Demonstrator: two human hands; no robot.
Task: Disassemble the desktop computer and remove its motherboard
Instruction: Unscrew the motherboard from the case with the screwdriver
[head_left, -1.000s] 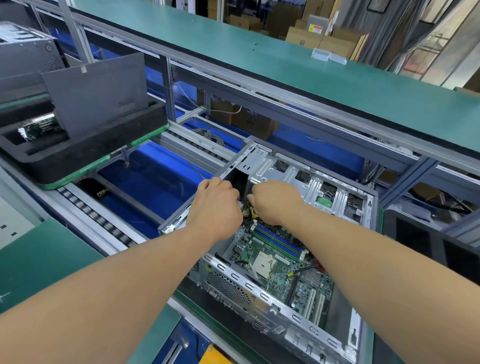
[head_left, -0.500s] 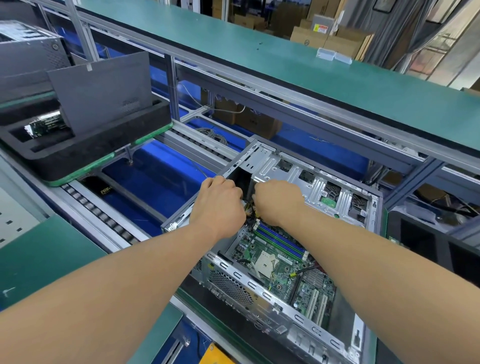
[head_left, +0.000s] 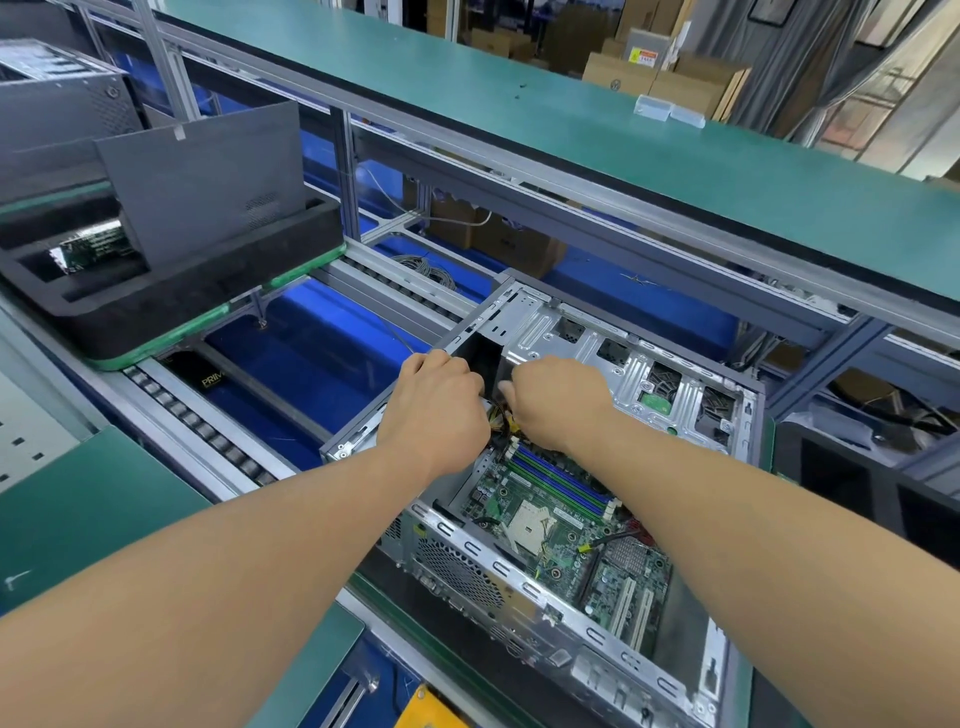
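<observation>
1. Motherboard (head_left: 550, 525) lies green and flat on the floor of the open computer case (head_left: 498, 569), at about 5 o'clock from the middle of the view; its pale square processor socket (head_left: 527, 525) and white slots (head_left: 631, 605) face up.
2. Blue and green memory strips (head_left: 561, 480) run slantwise along the board's far part, just under the two wrists.
3. Near wall of the case is bare metal with a mesh grille (head_left: 457, 571) and a row of oval cut-outs along its top edge.
4. Left hand (head_left: 434, 410) reaches over the case's 9 o'clock wall, fingers curled down and out of sight behind the knuckles; what they grip cannot be told.
5. Right hand (head_left: 558, 402) sits just beside it, at 3 o'clock of the left one, fingers bent toward a bundle of yellow and black wires (head_left: 501, 418) that shows in the gap between the hands; whether it pinches them cannot be told.
6. Metal drive cage (head_left: 644, 374) spans the far part of the case, beyond the hands.
7. Conveyor rollers (head_left: 208, 431) and blue bins (head_left: 322, 353) lie at 9 o'clock of the case.
8. Black foam tray (head_left: 208, 291) at 10 o'clock holds a grey panel (head_left: 208, 182) standing upright.
9. Green shelf (head_left: 623, 140) crosses the top of the view at 12 o'clock, with cardboard boxes (head_left: 660, 78) behind it.
</observation>
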